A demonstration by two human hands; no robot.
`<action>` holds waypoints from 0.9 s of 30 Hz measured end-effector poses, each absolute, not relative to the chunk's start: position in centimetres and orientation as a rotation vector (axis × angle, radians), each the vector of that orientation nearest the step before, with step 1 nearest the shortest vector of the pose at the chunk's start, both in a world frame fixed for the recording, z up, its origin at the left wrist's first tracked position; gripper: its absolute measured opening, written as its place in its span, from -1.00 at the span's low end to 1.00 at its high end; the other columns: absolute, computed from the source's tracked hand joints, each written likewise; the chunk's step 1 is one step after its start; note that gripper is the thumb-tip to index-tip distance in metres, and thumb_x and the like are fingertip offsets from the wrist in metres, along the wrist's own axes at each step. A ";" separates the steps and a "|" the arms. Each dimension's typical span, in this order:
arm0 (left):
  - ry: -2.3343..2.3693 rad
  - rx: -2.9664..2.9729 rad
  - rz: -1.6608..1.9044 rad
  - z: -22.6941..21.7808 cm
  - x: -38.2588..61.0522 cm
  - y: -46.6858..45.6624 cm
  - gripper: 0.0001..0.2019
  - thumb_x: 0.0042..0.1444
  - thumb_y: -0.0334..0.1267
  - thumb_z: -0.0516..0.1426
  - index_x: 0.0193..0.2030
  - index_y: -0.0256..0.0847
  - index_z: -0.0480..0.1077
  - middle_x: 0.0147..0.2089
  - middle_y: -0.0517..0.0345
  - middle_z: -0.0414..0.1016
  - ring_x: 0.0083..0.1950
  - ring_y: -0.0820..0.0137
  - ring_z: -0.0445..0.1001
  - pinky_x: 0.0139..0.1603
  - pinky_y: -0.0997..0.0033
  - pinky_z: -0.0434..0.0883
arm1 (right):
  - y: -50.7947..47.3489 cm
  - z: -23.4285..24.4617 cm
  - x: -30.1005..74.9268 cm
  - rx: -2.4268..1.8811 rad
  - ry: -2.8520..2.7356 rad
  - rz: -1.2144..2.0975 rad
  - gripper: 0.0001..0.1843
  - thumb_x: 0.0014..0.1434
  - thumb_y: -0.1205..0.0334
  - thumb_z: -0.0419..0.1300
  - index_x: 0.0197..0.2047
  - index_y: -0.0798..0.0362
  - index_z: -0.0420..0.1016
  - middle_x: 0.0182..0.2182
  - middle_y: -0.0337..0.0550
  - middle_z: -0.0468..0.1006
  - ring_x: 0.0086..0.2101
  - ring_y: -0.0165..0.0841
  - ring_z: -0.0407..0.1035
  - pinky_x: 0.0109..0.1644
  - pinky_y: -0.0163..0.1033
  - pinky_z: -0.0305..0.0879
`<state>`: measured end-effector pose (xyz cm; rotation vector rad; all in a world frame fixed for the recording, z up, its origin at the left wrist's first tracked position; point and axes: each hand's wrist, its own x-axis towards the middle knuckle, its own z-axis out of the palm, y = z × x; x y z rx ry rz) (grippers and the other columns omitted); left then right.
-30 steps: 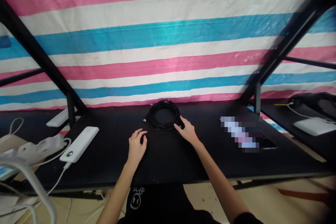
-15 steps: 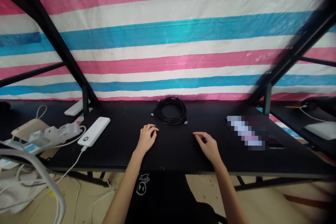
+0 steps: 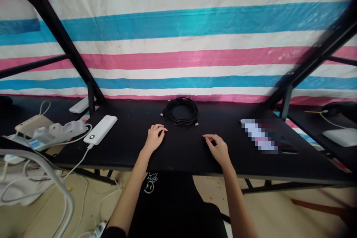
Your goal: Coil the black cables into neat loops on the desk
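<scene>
A coiled black cable [image 3: 181, 122] lies on the black table [image 3: 178, 156], near its back edge, with light-coloured plugs sticking out at its left and right sides. My left hand [image 3: 155, 135] rests at the table in front of the coil and to its left, fingers loosely curved and apart, holding nothing. On the other side, my right hand [image 3: 216, 147] is in front of the coil and to its right, thumb and fingers apart with nothing between them. Neither hand touches the cable.
To the left lies a white power bank [image 3: 100, 130] with a white cord plugged in. Beyond it, a power strip [image 3: 41, 135] carries several chargers. A phone [image 3: 259, 137], partly pixelated, lies at the right. Black metal struts [image 3: 60, 39] slope up on both sides before a striped sheet [image 3: 178, 55].
The whole view has tilted slightly down, so the table sits higher in the picture. My right hand has shifted slightly left; the cable lies where it was.
</scene>
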<state>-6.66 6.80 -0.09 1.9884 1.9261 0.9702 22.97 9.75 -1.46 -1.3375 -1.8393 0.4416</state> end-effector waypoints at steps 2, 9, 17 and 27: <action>1.925 1.978 0.976 -0.1 -6.6 6.8 -0.77 0.20 -0.32 0.00 -0.23 -0.08 0.50 -0.04 0.11 0.47 0.05 0.27 0.34 0.07 0.17 0.25 | 9.9 -1.3 22.9 -1.340 -1.829 0.456 -0.66 0.16 0.05 0.04 -0.27 0.07 0.55 -0.37 -0.06 0.53 -0.35 -0.26 0.36 -0.15 -0.13 0.27; 1.914 1.961 0.982 -0.2 -6.7 6.9 -0.78 0.19 -0.31 0.01 -0.24 -0.09 0.50 -0.03 0.11 0.46 0.05 0.27 0.32 0.08 0.18 0.22 | 6.7 1.0 22.1 -1.251 -1.763 0.647 -0.67 0.15 0.03 0.07 -0.20 0.08 0.51 -0.27 -0.01 0.52 -0.29 -0.28 0.39 -0.14 -0.14 0.33; 1.918 1.991 0.991 -0.5 -6.6 7.2 -0.79 0.18 -0.32 0.02 -0.26 -0.09 0.50 -0.05 0.10 0.47 0.03 0.25 0.34 0.06 0.14 0.23 | -5.9 -6.8 20.5 -0.906 -1.726 2.709 -0.45 0.03 -0.15 0.20 -0.08 0.12 0.49 -0.26 0.06 0.57 -0.28 -0.19 0.52 -0.31 -0.10 0.45; 1.980 1.986 1.352 1.8 -4.5 2.8 -0.74 0.21 -0.32 -0.07 -0.27 -0.17 0.46 -0.11 0.05 0.47 0.00 0.30 0.38 0.11 0.17 0.22 | -3.2 -12.2 20.0 -1.365 -1.952 1.393 -0.57 0.25 0.05 -0.10 -0.09 -0.03 0.54 -0.03 -0.01 0.50 0.11 -0.17 0.27 0.19 0.08 0.12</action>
